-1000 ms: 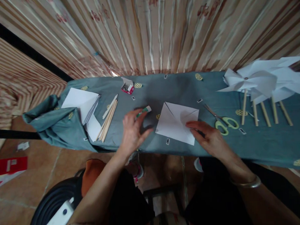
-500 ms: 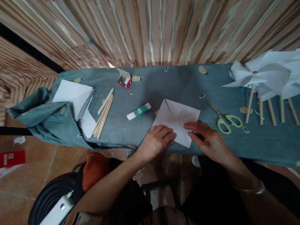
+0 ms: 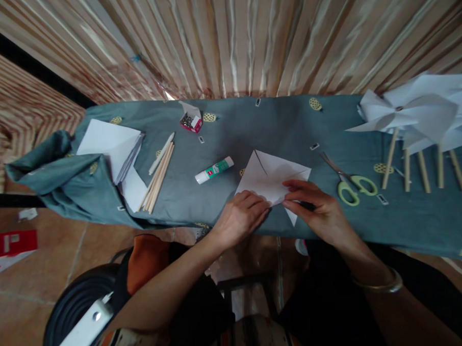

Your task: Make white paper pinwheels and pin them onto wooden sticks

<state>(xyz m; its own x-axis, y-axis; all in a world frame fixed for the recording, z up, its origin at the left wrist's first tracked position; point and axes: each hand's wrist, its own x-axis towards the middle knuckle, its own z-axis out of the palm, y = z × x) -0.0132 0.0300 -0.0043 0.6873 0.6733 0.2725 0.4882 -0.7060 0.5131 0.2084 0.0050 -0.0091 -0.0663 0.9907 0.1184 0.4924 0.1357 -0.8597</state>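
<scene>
A square white sheet of paper [image 3: 271, 174] lies on the cloth in front of me, with slits cut from its corners toward the middle. My left hand [image 3: 242, 216] presses on its near-left edge, fingers together and bent over the paper. At the near-right side, my right hand [image 3: 312, 205] pinches a flap of the sheet between thumb and fingers and bends it inward. A pointed corner of paper sticks out below the right thumb. The fingertips hide part of the fold.
Left of the sheet lie a glue stick [image 3: 214, 170], wooden sticks [image 3: 160, 178], a white pen [image 3: 161, 153] and stacked paper [image 3: 111, 142]. An opened box of pins [image 3: 191, 118] stands behind. Green-handled scissors [image 3: 350, 183] and paper pinwheels [image 3: 412, 111] on sticks are at right.
My right hand has lifted the near edge of the sheet and bent it inward, leaving one corner point sticking out. The left hand stays on the paper. The view has shifted slightly.
</scene>
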